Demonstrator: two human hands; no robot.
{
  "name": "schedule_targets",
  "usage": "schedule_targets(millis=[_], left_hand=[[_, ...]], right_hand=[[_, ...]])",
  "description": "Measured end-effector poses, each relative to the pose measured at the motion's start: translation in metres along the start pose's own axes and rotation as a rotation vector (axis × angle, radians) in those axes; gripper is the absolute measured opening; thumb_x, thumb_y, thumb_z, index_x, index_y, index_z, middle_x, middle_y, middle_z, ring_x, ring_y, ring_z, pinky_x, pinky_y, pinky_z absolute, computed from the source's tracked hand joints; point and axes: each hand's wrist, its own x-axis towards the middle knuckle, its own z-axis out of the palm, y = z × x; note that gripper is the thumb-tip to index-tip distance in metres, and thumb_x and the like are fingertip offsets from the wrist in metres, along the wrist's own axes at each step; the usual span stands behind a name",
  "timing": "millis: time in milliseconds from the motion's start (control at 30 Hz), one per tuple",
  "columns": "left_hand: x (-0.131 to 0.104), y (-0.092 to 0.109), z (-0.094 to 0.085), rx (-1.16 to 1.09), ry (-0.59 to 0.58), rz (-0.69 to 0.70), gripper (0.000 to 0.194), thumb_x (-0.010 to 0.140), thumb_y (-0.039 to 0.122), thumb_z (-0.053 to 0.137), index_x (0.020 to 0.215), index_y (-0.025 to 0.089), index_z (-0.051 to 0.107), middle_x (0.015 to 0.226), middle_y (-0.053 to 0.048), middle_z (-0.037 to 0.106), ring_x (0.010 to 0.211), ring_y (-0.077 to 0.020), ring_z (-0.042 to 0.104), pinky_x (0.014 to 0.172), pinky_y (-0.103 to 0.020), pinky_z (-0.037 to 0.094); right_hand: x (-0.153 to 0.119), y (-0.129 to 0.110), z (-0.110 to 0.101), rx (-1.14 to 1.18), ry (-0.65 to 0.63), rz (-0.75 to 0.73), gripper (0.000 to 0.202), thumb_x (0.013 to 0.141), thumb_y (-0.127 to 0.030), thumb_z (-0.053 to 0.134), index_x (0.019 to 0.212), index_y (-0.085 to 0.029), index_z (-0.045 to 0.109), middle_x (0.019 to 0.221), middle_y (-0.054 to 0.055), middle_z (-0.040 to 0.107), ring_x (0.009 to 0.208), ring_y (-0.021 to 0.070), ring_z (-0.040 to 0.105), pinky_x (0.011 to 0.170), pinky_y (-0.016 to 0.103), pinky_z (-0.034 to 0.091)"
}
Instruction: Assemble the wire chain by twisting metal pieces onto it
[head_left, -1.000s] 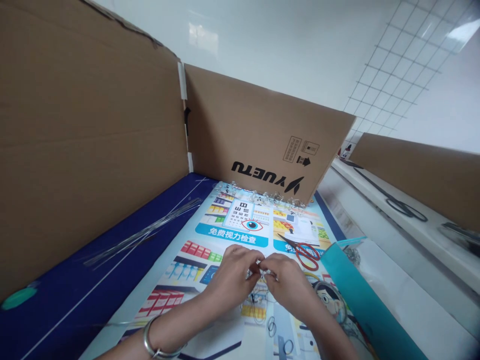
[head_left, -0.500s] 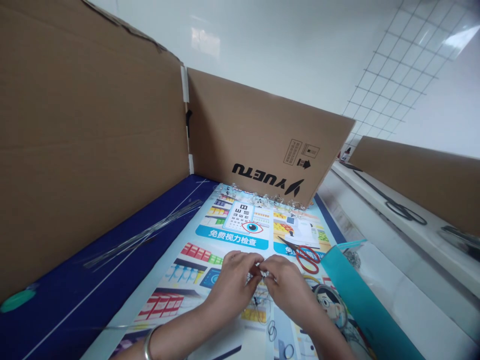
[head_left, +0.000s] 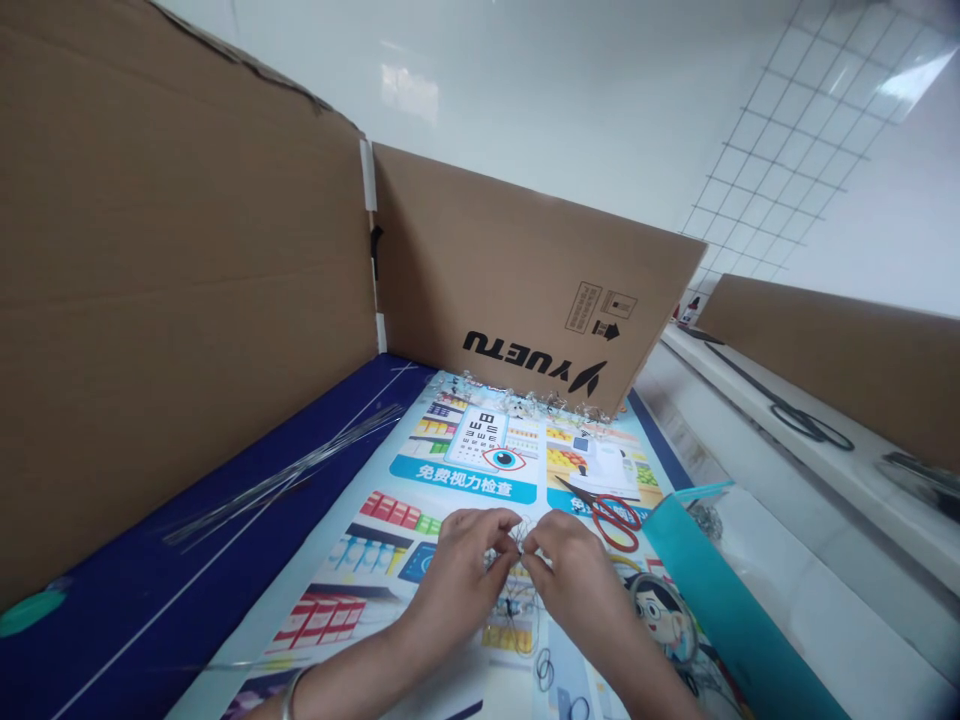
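My left hand and my right hand meet fingertip to fingertip above a printed poster on the table. Both pinch a small tangle of thin wire between thumb and fingers. More thin wire with small dark bits lies on the poster under my hands. A metal bangle sits on my left wrist. Red-handled scissors lie just beyond my right hand.
Tall cardboard panels stand at the left and at the back. A bundle of straight wires lies on the blue cloth at left. A teal sheet lies at right. Small clear pieces line the back panel's foot.
My hands have shifted slightly forward and the fingers have reworked their pinch on the wire. The view has tilted a little, so my left wrist sits lower in frame.
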Motion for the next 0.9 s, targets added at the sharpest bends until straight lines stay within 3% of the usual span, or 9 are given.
schedule_targets(millis=[233, 333, 500, 733, 900], left_hand=[[-0.001, -0.003, 0.0, -0.006, -0.006, -0.004, 0.025, 0.078, 0.012, 0.052, 0.1, 0.022, 0.054, 0.086, -0.001, 0.066, 0.096, -0.0228, 0.052, 0.086, -0.04, 0.035], [0.0, -0.004, -0.003, 0.033, -0.017, 0.06, 0.026, 0.077, 0.01, 0.051, 0.1, 0.022, 0.053, 0.081, -0.001, 0.066, 0.093, -0.0224, 0.053, 0.086, -0.041, 0.034], [0.001, 0.0, -0.012, 0.159, -0.031, 0.199, 0.02, 0.077, 0.007, 0.05, 0.091, 0.021, 0.054, 0.08, 0.0, 0.062, 0.083, -0.019, 0.052, 0.085, -0.039, 0.033], [0.0, 0.007, -0.021, 0.372, -0.088, 0.262, 0.018, 0.081, 0.005, 0.045, 0.08, 0.019, 0.056, 0.075, -0.001, 0.056, 0.08, -0.0182, 0.049, 0.087, -0.039, 0.031], [-0.002, 0.009, -0.025, 0.535, -0.119, 0.308, 0.02, 0.081, 0.003, 0.044, 0.075, 0.018, 0.057, 0.073, -0.003, 0.056, 0.082, -0.0206, 0.047, 0.089, -0.042, 0.029]], right_hand=[[-0.001, -0.001, 0.005, -0.084, 0.02, -0.074, 0.014, 0.079, -0.011, 0.05, 0.072, -0.019, 0.06, 0.08, 0.003, 0.058, 0.081, 0.0155, 0.053, 0.074, 0.024, 0.038], [-0.002, -0.003, 0.006, -0.129, 0.037, -0.084, 0.015, 0.078, -0.011, 0.049, 0.069, -0.018, 0.058, 0.078, 0.003, 0.058, 0.078, 0.0158, 0.053, 0.071, 0.025, 0.038], [-0.004, -0.004, 0.006, -0.116, 0.036, -0.066, 0.015, 0.075, -0.008, 0.049, 0.068, -0.019, 0.058, 0.078, 0.002, 0.058, 0.073, 0.014, 0.056, 0.066, 0.023, 0.038], [-0.003, -0.003, 0.001, -0.035, -0.004, -0.062, 0.015, 0.073, -0.007, 0.049, 0.068, -0.019, 0.057, 0.074, 0.0, 0.058, 0.068, 0.0116, 0.056, 0.062, 0.02, 0.038], [-0.002, -0.002, 0.003, -0.025, 0.038, -0.047, 0.014, 0.072, -0.008, 0.049, 0.07, -0.019, 0.058, 0.074, 0.001, 0.058, 0.066, 0.0117, 0.055, 0.061, 0.02, 0.038]])
